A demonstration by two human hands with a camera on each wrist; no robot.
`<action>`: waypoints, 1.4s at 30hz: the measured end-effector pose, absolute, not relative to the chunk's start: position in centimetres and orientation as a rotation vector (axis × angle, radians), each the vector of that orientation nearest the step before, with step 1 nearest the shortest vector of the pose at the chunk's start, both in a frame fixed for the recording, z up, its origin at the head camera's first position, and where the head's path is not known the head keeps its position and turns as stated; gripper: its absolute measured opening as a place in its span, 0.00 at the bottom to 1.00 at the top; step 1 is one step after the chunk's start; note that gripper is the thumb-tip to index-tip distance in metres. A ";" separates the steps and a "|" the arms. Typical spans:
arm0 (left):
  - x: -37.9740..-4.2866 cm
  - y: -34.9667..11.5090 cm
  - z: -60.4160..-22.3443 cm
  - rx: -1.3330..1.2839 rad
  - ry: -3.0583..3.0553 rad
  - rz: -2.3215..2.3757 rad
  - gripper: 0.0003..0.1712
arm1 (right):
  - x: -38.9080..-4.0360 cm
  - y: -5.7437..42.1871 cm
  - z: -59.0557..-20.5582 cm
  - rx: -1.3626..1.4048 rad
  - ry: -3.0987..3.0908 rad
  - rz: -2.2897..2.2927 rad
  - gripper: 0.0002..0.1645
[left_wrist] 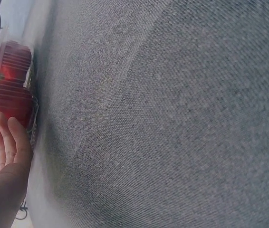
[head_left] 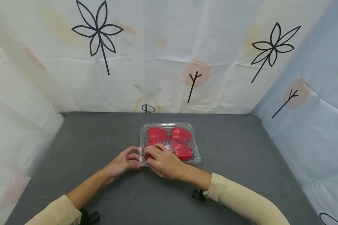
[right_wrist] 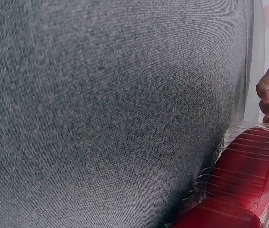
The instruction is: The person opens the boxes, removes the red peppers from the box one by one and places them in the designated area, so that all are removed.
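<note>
A clear plastic clamshell container [head_left: 196, 150] holding several red bell peppers [head_left: 180, 135] lies on the grey table. My left hand [head_left: 126, 161] holds the container's left edge. In the left wrist view its fingers [left_wrist: 18, 137] lie along the container's side, with the thumb near the rim. My right hand [head_left: 164, 162] reaches over the front left corner, its fingers curled at the rim and covering part of one pepper. The right wrist view shows the container's ribbed side [right_wrist: 239, 156] and a hand at its corner; the fingertips' exact contact is partly hidden.
The grey table [head_left: 236, 150] extends around the container. Pale patterned cloth walls [head_left: 169, 37] stand behind it and along both sides. Dark wrist straps [head_left: 198, 195] show at both sleeves.
</note>
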State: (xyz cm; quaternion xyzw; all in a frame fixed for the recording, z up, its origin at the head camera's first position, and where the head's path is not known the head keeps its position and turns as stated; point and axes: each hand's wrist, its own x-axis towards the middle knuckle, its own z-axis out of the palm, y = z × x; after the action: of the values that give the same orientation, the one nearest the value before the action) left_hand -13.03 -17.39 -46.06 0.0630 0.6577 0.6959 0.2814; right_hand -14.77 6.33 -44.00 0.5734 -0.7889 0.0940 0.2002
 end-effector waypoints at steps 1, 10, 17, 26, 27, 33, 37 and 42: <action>-13.0 -17.4 -46.1 0.171 1.762 1.864 0.32 | -14.8 6.3 -44.0 1.603 -2.205 0.265 0.14; -13.0 -17.3 -46.3 0.181 1.780 1.877 0.32 | -14.6 6.3 -43.9 1.588 -2.178 0.265 0.14; -12.8 -17.4 -46.6 0.210 1.832 1.892 0.30 | -14.4 5.8 -43.2 1.581 -2.131 0.267 0.13; -12.7 -17.6 -46.0 0.163 1.816 1.896 0.32 | -14.1 5.7 -43.4 1.555 -2.125 0.236 0.12; -12.7 -17.7 -45.9 0.162 1.811 1.898 0.32 | -14.1 5.7 -43.4 1.553 -2.126 0.238 0.12; -12.7 -17.8 -45.8 0.115 1.786 1.901 0.29 | -14.0 5.7 -43.4 1.534 -2.139 0.233 0.13; -12.7 -17.9 -45.7 0.095 1.784 1.892 0.27 | -14.0 5.8 -43.5 1.534 -2.126 0.203 0.15; -12.5 -17.9 -45.5 0.107 1.787 1.875 0.28 | -13.9 6.3 -43.6 1.551 -2.107 0.155 0.22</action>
State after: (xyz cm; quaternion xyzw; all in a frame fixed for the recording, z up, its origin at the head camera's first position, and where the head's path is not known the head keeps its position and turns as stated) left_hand -12.47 -17.94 -45.48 0.0398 0.6635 0.6962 0.2711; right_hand -13.91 6.27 -43.56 0.5718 -0.7768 0.0570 0.2575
